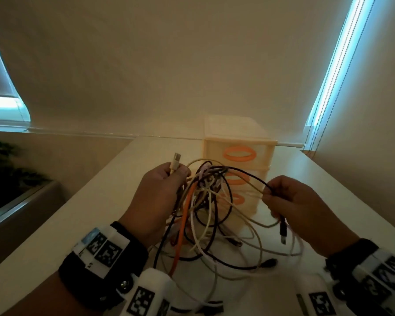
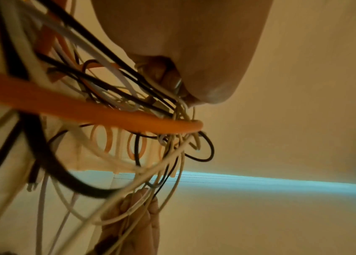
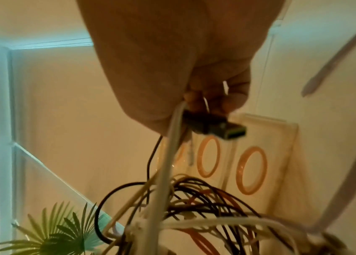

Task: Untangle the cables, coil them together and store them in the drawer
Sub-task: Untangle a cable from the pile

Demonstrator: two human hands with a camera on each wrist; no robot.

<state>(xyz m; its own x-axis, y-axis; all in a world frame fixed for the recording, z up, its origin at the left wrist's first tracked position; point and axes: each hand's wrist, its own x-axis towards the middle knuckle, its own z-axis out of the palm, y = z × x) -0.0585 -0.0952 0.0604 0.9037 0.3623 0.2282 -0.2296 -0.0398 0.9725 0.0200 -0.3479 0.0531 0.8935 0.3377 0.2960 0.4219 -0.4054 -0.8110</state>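
A tangle of cables (image 1: 205, 201), black, white, cream and one thick orange cable (image 1: 183, 226), hangs between my hands above a white table (image 1: 55, 242). My left hand (image 1: 160, 190) grips a cream cable near its USB plug (image 1: 176, 160), which sticks up out of the fist. My right hand (image 1: 290, 204) pinches a black cable (image 1: 244, 173); its black USB plug (image 1: 282, 231) dangles below the fist. The right wrist view shows that plug (image 3: 220, 128) under curled fingers (image 3: 223, 101). The orange cable (image 2: 85, 110) crosses the left wrist view. Behind the tangle stands a pale drawer unit (image 1: 237, 156) with orange ring handles, drawers closed.
The drawer unit stands near the table's far edge against a beige roller blind (image 1: 192, 65). A dark plant (image 1: 2, 169) sits off the table's left side. Loose cable ends (image 1: 269, 263) trail on the tabletop near me.
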